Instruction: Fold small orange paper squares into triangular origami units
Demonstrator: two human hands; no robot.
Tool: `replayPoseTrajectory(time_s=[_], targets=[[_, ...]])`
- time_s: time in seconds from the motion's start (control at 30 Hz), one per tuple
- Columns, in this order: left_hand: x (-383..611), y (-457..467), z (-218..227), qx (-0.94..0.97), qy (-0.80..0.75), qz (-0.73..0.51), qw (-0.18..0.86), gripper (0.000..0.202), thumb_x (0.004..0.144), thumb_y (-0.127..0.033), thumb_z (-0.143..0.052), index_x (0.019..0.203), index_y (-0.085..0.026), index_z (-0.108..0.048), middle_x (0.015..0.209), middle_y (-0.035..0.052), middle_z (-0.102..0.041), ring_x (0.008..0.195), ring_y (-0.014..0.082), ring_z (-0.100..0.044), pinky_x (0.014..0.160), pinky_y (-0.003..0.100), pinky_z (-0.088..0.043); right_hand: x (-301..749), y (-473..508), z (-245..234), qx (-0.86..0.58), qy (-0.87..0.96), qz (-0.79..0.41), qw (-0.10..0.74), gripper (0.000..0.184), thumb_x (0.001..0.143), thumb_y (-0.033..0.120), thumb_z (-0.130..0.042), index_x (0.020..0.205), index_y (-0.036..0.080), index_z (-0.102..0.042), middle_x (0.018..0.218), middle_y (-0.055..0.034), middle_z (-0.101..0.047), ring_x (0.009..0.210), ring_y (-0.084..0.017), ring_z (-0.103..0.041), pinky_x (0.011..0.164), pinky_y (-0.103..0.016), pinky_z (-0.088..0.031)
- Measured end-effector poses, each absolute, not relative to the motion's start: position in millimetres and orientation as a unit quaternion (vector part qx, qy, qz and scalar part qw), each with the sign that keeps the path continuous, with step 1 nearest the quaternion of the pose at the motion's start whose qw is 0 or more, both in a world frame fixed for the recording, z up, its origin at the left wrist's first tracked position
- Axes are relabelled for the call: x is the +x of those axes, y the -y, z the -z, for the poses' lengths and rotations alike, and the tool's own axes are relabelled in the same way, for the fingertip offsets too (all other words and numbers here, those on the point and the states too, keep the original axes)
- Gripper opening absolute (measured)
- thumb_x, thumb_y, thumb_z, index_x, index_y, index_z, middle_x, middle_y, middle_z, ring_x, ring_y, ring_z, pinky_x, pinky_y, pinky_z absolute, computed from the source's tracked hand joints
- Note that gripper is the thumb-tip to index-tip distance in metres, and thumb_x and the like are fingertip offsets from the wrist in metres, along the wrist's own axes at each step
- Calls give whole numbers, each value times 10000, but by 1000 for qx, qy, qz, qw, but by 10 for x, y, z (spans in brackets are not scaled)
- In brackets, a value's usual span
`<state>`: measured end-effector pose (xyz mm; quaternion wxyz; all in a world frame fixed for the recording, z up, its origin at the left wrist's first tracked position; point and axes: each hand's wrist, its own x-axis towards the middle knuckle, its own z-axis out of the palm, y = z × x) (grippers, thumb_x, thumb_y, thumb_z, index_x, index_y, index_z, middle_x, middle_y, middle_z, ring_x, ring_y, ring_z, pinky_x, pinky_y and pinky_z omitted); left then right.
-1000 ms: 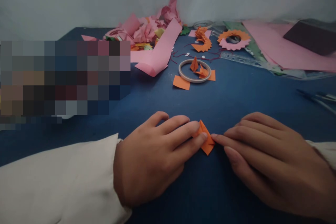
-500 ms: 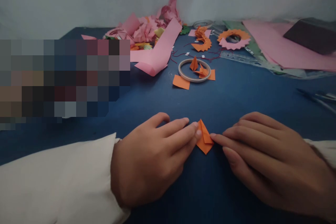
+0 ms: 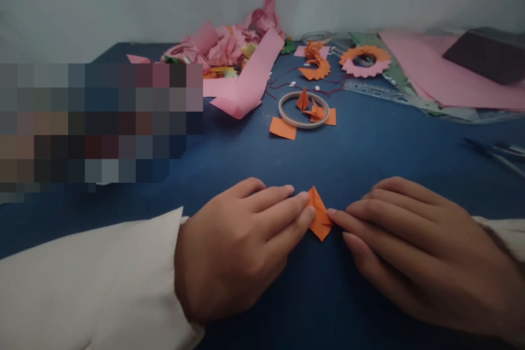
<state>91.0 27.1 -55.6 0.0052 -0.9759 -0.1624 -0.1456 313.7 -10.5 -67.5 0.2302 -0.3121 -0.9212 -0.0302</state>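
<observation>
A small kite-shaped piece of folded orange paper (image 3: 321, 216) lies on the blue table between my hands, one point facing away. My left hand (image 3: 241, 246) rests with fingers stretched out, its fingertips pressing the paper's left edge. From the right, my right hand (image 3: 414, 251) touches the paper's right corner with the index fingertip. Its other fingers are extended and its thumb sits apart, below the index finger. A narrow crease or flap edge shows near that right corner. The paper's left edge is partly covered by my left fingertips.
Beyond my hands lies a tape roll (image 3: 283, 117) with folded orange pieces (image 3: 303, 99) inside and an orange square (image 3: 283, 128) beside it. Behind are crumpled pink paper (image 3: 227, 49), a toothed paper ring (image 3: 365, 70), a ruler (image 3: 389, 95) and pink sheets (image 3: 426, 76). Pens (image 3: 496, 153) lie right.
The paper's right flap has shifted left, toward my left fingertips, and its edge looks different. My right hand has moved slightly left; my left hand has barely moved.
</observation>
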Motion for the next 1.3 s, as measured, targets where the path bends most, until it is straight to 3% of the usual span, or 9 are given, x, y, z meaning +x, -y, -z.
replayPoseTrajectory(time_s=[0.23, 0.4, 0.67, 1.3], targets=[[934, -251, 566, -975, 179, 135, -3, 323, 927, -131, -341, 1157, -149, -566, 1130, 13, -653, 1018, 201, -597, 771, 352, -475, 3141, 113, 678, -314, 922, 31, 224, 96, 823, 105, -514, 768, 105, -591, 681, -51, -564, 633, -159, -477, 607, -361, -400], [929, -257, 565, -973, 185, 138, -1, 317, 937, -145, -334, 1154, -152, -565, 1140, 11, -644, 1010, 194, -590, 762, 352, -472, 3155, 100, 690, -316, 921, 34, 225, 168, 834, 124, -521, 969, 76, -610, 787, -68, -602, 684, -164, -495, 623, -359, -411], [930, -260, 573, -973, 184, 136, -2, 309, 928, -140, -353, 1141, -147, -576, 1116, 12, -654, 990, 188, -589, 763, 345, -457, 3143, 49, 683, -326, 924, 64, 190, 279, 865, 161, -490, 1120, 75, -562, 841, -86, -582, 729, -195, -501, 613, -367, -409], [917, -244, 574, -972, 189, 136, -9, 305, 917, -133, -368, 1154, -150, -560, 1132, 15, -644, 1028, 196, -574, 784, 355, -465, 3129, 45, 690, -336, 921, 74, 183, 286, 873, 180, -470, 1115, 66, -571, 848, -92, -576, 732, -196, -510, 620, -365, -413]])
